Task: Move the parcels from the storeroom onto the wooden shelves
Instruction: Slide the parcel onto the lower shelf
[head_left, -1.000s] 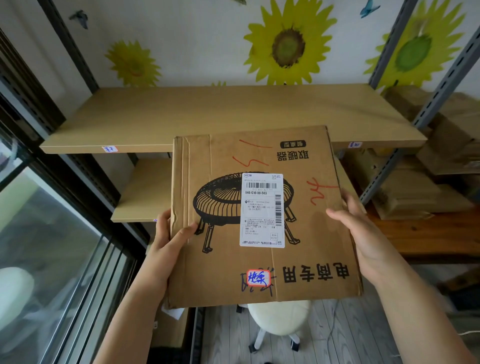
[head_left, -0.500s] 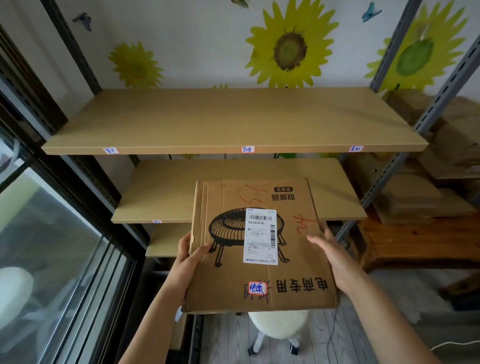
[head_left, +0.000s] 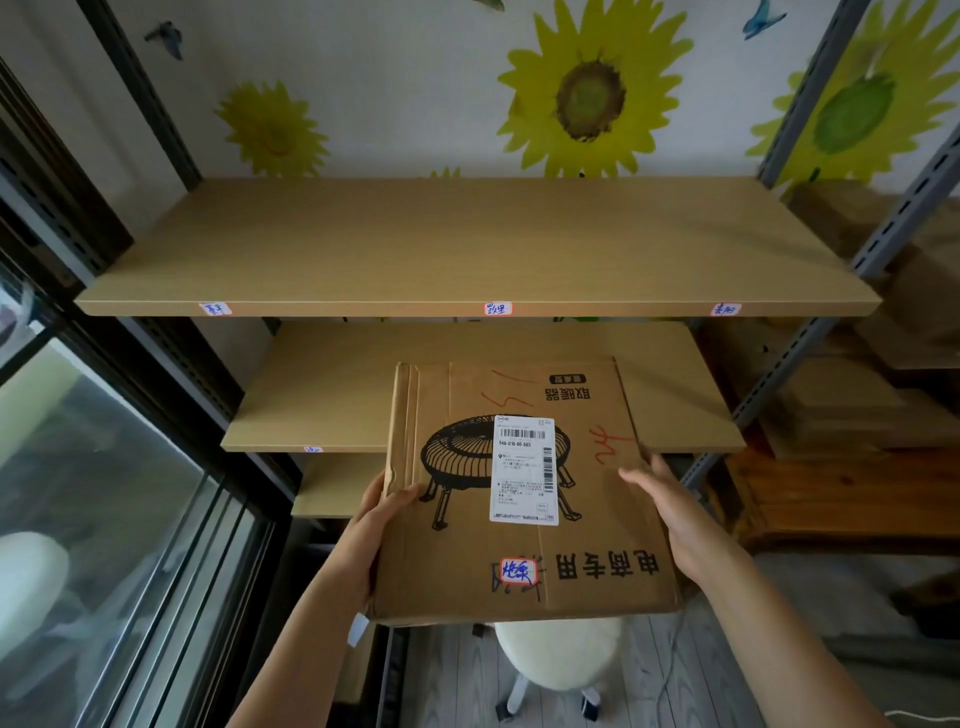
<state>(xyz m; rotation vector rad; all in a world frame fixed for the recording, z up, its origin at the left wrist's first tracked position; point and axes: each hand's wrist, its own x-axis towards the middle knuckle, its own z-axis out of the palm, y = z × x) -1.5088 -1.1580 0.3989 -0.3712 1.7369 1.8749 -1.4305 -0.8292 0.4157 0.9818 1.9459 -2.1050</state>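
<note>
In the lower centre of the frame a flat cardboard parcel (head_left: 524, 493) is held between both hands, its far edge over the front of the middle wooden shelf (head_left: 332, 395). The left hand (head_left: 382, 512) clasps the left edge, fingers underneath and thumb on top; the right hand (head_left: 670, 506) presses the right edge. The top shelf (head_left: 415, 249) spans the frame above.

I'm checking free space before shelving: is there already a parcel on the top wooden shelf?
No, the top wooden shelf is bare; the cardboard parcel is in the left hand and right hand.
</note>
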